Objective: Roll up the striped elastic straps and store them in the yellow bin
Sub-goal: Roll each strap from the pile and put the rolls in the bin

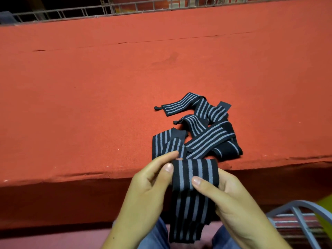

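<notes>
The left hand [143,193] comes in from the lower left, its fingers [168,167] pinching the left edge of a black elastic strap with grey lengthwise stripes [195,178]; the thumb lies on the near face and the forefinger reaches behind the top fold. Between the two hands the strap is turned over at its upper end, so a roll seems only just started: one fold at most, with the long tail hanging down from the fingers toward the person's lap, over blue denim trousers [156,236].

The right hand [233,203] grips the same strap from the other side, thumb pressed on the striped face below the fold and the remaining fingers wrapped behind it, out of sight. Both hands are therefore closed on this one strap, and neither is free.

Just beyond the fingertips, on the desk covered in orange-red felt-like cloth [89,96], lies a loose heap of more black-and-grey striped straps [203,128], unrolled, overlapping and crossing one another near the desk's front edge. How many there are I cannot say for certain; several.

To the lower right of the right hand, a grey metal wire frame [294,212] shows, with a sliver of yellow plastic [323,211] at the picture's edge, probably the bin, though too little shows to be sure, and its contents are hidden.

By my judgement the work is at an early stage: no finished roll is visible, one strap is in hand, and the heap waits.
</notes>
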Demonstrator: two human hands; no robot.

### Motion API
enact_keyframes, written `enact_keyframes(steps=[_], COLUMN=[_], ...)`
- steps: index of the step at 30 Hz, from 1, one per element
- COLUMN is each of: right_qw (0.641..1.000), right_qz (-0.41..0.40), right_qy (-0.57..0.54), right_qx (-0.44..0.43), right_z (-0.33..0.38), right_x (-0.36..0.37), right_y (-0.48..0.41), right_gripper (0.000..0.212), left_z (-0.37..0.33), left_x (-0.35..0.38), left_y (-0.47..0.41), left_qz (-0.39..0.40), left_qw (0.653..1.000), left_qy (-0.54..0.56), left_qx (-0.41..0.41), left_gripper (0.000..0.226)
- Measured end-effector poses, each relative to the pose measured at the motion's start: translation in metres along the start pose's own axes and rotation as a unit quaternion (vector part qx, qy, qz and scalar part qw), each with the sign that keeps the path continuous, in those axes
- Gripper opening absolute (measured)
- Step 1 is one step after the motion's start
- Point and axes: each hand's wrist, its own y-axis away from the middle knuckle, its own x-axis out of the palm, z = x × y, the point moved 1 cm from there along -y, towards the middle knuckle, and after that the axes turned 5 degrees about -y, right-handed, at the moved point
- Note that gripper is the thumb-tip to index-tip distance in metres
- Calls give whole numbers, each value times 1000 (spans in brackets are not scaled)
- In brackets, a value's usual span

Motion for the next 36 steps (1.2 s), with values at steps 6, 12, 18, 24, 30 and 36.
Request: enact_keyframes(steps=[6,12,18,24,30,36], right_qw=[997,989,989,993,998,1000], right_qz=[-11,-25,-25,-31,10,18], right_qy=[69,131,105,80,52,21], right_qx=[-40,-67,-102,-77,-24,2], right_z=[-3,1,1,-2,0,-1], right_x=[1,1,-2,-3,-2,-1], right_y=[0,0,1,1,2,3], right_gripper=[36,32,21,22,25,21], left_z=[2,0,7,8,8,5], left_x=[4,8,7,9,9,9], left_y=[2,3,3,2,3,4], left_qz=[30,8,45,41,14,-5], left_qw=[999,999,998,997,997,998], left_qy=[31,35,47,61,72,61], left_qx=[-22,-13,-25,1,9,29], left_gripper=[36,32,48,31,32,30])
